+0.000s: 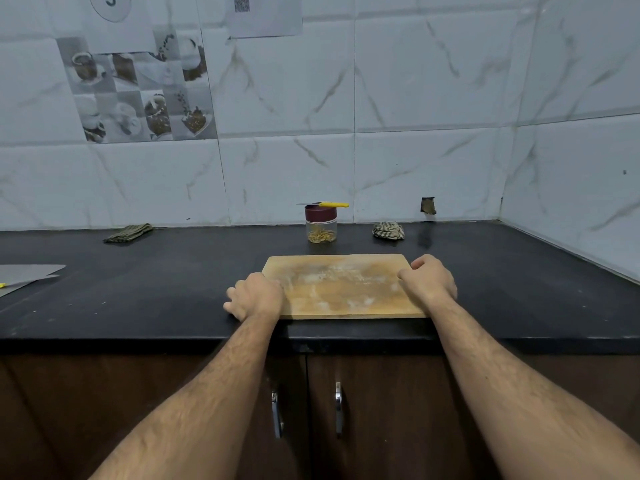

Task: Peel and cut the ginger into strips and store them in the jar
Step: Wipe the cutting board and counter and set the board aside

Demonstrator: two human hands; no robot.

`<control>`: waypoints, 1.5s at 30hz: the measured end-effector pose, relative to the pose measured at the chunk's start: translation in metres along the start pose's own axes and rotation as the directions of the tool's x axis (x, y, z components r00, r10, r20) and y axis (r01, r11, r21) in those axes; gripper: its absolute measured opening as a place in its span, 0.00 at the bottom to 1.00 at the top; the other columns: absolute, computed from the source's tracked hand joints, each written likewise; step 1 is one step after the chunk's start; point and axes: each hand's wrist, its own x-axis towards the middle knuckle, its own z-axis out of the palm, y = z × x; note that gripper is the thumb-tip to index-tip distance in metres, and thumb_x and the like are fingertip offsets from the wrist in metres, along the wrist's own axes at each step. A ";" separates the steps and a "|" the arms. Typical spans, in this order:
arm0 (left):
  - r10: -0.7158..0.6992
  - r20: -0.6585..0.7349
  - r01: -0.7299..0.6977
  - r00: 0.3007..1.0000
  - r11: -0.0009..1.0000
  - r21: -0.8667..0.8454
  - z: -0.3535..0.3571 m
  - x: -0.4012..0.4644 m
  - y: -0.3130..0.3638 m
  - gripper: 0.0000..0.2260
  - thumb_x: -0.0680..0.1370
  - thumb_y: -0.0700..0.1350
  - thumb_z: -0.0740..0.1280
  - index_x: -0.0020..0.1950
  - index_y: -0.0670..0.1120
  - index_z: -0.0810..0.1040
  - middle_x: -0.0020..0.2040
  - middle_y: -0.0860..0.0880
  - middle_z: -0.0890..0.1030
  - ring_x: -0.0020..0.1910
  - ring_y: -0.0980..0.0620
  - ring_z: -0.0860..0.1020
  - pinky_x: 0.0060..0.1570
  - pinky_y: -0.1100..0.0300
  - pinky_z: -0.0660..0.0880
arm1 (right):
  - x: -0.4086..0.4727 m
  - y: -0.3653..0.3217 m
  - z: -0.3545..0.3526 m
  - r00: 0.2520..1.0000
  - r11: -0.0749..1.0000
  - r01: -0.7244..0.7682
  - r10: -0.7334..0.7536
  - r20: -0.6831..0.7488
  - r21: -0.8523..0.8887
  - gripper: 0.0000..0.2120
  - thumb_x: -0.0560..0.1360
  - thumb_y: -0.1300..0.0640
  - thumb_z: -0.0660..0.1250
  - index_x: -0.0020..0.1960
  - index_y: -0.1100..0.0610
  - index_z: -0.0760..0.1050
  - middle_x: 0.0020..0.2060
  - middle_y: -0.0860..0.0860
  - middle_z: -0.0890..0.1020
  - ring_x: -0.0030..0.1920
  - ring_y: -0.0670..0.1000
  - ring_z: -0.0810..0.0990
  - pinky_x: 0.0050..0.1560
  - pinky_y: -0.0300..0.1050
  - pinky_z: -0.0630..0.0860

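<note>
Ginger strips (321, 235) lay in the bottom of the clear jar (321, 229), which stood on the black counter (166, 271) just beyond the far edge of the board (341, 289) that both hands gripped. The jar wore its maroon lid (320, 213), and a yellow-handled knife (327, 204) rested flat across that lid, blade pointing left. The left hand (254, 295) held the board's left edge near the front corner, fingers curled down over the side, knuckles up. The right hand (429, 280) held the right edge nearer the back corner, fingers likewise curled round the rim, thumb on the top face. Whether the board was lifted or lay flat on the counter could not be told. The wooden board between the hands showed pale smears and carried nothing. Beyond the right hand, beside the jar, sat a crumpled striped cloth (388, 231) by the wall; well to the left of the left hand, also by the wall, lay a folded striped cloth (128, 233). Farther left, at the frame's edge, was a grey sheet (27, 273). Below the forearms were two dark cabinet doors with metal handles (338, 408).
</note>
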 end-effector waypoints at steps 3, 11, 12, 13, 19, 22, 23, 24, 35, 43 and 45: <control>0.004 -0.006 -0.004 1.000 1.000 0.013 0.000 0.000 0.000 0.15 0.79 0.54 0.63 0.59 0.47 0.79 0.60 0.44 0.78 0.63 0.43 0.71 0.59 0.49 0.67 | 0.001 0.000 0.001 1.000 1.000 0.010 -0.010 0.005 -0.002 0.12 0.72 0.51 0.67 0.54 0.48 0.74 0.48 0.48 0.79 0.49 0.52 0.76 0.44 0.45 0.71; 0.006 0.022 -0.007 1.000 0.999 0.047 0.000 0.001 0.000 0.16 0.79 0.55 0.63 0.60 0.47 0.79 0.61 0.44 0.77 0.63 0.43 0.71 0.60 0.49 0.66 | 0.002 0.001 0.001 1.000 0.999 0.020 -0.019 0.018 -0.033 0.13 0.72 0.52 0.66 0.56 0.48 0.74 0.50 0.49 0.79 0.50 0.53 0.76 0.45 0.45 0.71; 0.003 0.030 -0.004 1.000 0.999 0.052 0.000 0.002 0.000 0.16 0.79 0.55 0.63 0.60 0.47 0.78 0.62 0.44 0.77 0.63 0.43 0.71 0.60 0.49 0.66 | 0.002 0.001 0.000 0.999 0.999 0.024 -0.023 0.024 -0.045 0.12 0.72 0.52 0.66 0.56 0.49 0.74 0.50 0.49 0.80 0.51 0.53 0.77 0.45 0.46 0.72; -0.001 0.037 -0.002 0.999 0.998 0.062 -0.001 0.002 0.000 0.17 0.78 0.56 0.63 0.60 0.47 0.78 0.62 0.44 0.77 0.63 0.43 0.71 0.60 0.49 0.66 | 0.001 0.000 0.000 0.999 0.998 0.026 -0.025 0.030 -0.061 0.12 0.72 0.53 0.65 0.55 0.49 0.74 0.50 0.50 0.80 0.51 0.53 0.77 0.46 0.46 0.74; 0.158 -0.031 -0.152 0.987 0.979 0.132 -0.005 0.007 0.011 0.21 0.77 0.60 0.61 0.59 0.47 0.79 0.61 0.45 0.77 0.61 0.43 0.73 0.59 0.48 0.68 | 0.003 -0.016 -0.003 0.991 0.975 0.129 -0.133 -0.010 -0.180 0.15 0.72 0.53 0.64 0.59 0.50 0.75 0.55 0.51 0.80 0.59 0.57 0.75 0.58 0.53 0.75; 0.262 -0.002 -0.258 0.965 0.951 -0.172 -0.003 0.021 0.023 0.17 0.78 0.55 0.62 0.60 0.47 0.80 0.59 0.48 0.81 0.59 0.45 0.77 0.58 0.51 0.72 | 0.010 -0.034 0.004 0.979 0.978 0.203 -0.203 0.009 -0.042 0.18 0.74 0.49 0.67 0.63 0.51 0.75 0.58 0.50 0.80 0.60 0.54 0.76 0.57 0.49 0.75; 0.279 0.016 -0.264 0.960 0.923 -0.280 -0.002 0.027 0.030 0.17 0.79 0.54 0.62 0.61 0.46 0.81 0.59 0.48 0.81 0.59 0.46 0.77 0.57 0.52 0.73 | 0.014 -0.042 0.007 0.975 0.975 0.219 -0.220 0.027 0.027 0.19 0.75 0.49 0.68 0.64 0.52 0.75 0.58 0.50 0.80 0.59 0.53 0.76 0.55 0.47 0.74; 0.287 0.031 -0.255 0.957 0.891 -0.375 -0.002 0.033 0.036 0.17 0.80 0.54 0.63 0.61 0.45 0.81 0.59 0.48 0.82 0.59 0.47 0.77 0.57 0.54 0.73 | 0.018 -0.050 0.012 0.972 0.970 0.224 -0.229 0.050 0.099 0.19 0.75 0.49 0.69 0.64 0.53 0.75 0.58 0.50 0.80 0.58 0.52 0.76 0.54 0.45 0.73; 0.225 0.310 0.120 0.924 0.599 -0.792 0.038 0.139 0.111 0.37 0.78 0.68 0.55 0.53 0.31 0.76 0.36 0.37 0.73 0.34 0.42 0.74 0.37 0.55 0.73 | 0.106 -0.119 0.102 0.939 0.909 0.005 -0.147 0.310 0.417 0.23 0.76 0.57 0.67 0.69 0.57 0.67 0.59 0.53 0.74 0.58 0.54 0.74 0.61 0.56 0.76; 0.229 0.438 0.235 0.869 0.588 -0.774 0.078 0.190 0.158 0.42 0.77 0.72 0.41 0.79 0.43 0.57 0.77 0.43 0.63 0.75 0.43 0.64 0.72 0.45 0.63 | 0.179 -0.140 0.162 0.897 0.926 -0.031 -0.141 0.420 0.376 0.33 0.74 0.67 0.66 0.76 0.61 0.57 0.56 0.57 0.73 0.47 0.50 0.72 0.39 0.41 0.70; 0.265 0.442 0.220 0.857 0.588 -0.778 0.088 0.195 0.168 0.38 0.79 0.68 0.39 0.79 0.44 0.59 0.76 0.42 0.65 0.75 0.43 0.63 0.74 0.45 0.60 | 0.191 -0.144 0.173 0.884 0.935 -0.039 -0.132 0.448 0.352 0.36 0.73 0.68 0.65 0.77 0.61 0.55 0.58 0.57 0.71 0.48 0.51 0.70 0.38 0.41 0.69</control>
